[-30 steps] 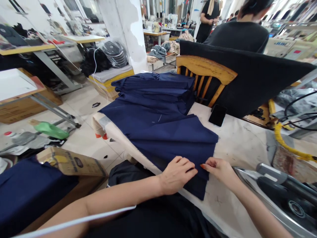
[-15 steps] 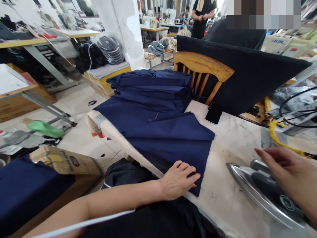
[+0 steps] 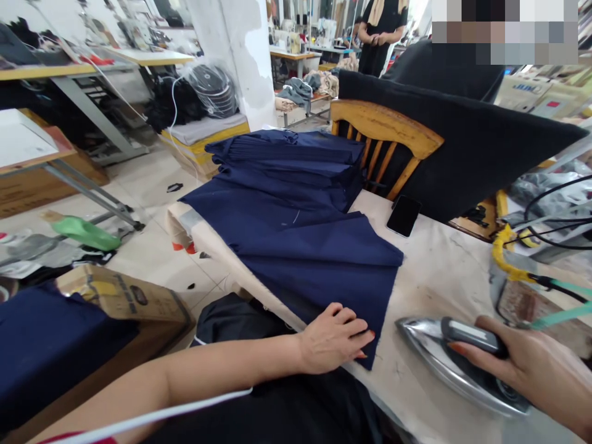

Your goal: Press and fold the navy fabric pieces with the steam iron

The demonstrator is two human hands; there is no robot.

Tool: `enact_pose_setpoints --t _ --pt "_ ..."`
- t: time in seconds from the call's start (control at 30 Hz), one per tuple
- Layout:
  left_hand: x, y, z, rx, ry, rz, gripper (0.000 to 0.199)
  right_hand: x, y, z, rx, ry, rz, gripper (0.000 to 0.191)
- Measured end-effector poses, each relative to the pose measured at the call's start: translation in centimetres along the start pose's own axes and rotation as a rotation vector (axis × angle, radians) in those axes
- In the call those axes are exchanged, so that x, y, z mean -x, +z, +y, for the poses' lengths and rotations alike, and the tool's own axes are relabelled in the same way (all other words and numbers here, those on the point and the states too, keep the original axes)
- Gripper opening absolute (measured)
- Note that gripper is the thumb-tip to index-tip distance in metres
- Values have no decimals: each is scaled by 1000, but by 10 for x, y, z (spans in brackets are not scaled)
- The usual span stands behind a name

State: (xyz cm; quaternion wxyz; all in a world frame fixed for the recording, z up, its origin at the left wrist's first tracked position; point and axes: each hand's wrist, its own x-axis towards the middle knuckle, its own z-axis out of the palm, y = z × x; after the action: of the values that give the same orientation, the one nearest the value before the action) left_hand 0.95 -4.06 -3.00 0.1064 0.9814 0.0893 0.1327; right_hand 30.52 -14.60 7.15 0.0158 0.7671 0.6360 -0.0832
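Note:
Navy blue fabric [image 3: 319, 253] is spread over a beige padded board, with a fold running across it and a pale mark near its middle. On its near corner lies my left hand [image 3: 337, 338], palm down with the fingers a little apart. To the right, my right hand [image 3: 531, 364] is wrapped round the handle of a clothes iron [image 3: 435, 361]. The iron sits on the beige board cover [image 3: 411, 290], its silver tip pointing toward the fabric without touching it.
Beyond the board stands a wooden chair [image 3: 386, 126] beside a large black cloth [image 3: 462, 135]. A phone [image 3: 404, 216] lies near the chair. Pleated navy fabric [image 3: 287, 151] is heaped at the far end. A cardboard box [image 3: 134, 296] stands left; a person [image 3: 382, 37] is in the background.
My right hand has closed round the iron's handle, and the iron has shifted left toward the fabric. A brown patch and green strip now show behind it. My left hand stays on the fabric.

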Motion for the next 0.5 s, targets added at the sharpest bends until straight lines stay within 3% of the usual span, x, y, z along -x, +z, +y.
enact_pose_setpoints --t 0.07,0.17,0.3,0.37,0.5 --pt "0 1 1 15 1 0 34 -4 -2 -20 23 -44 -121 38" --pt "0 -1 1 84 -25 -1 30 -15 -2 -46 110 -144 -113 40" --pt "8 -21 -16 285 -118 76 26 -28 7 -53 97 -210 -177 37" --pt "20 -38 -35 314 -236 150 23 -34 16 -48 41 -174 -245 35" --pt "57 -68 -79 255 -588 208 20 -39 31 -44 -11 -114 -146 32"
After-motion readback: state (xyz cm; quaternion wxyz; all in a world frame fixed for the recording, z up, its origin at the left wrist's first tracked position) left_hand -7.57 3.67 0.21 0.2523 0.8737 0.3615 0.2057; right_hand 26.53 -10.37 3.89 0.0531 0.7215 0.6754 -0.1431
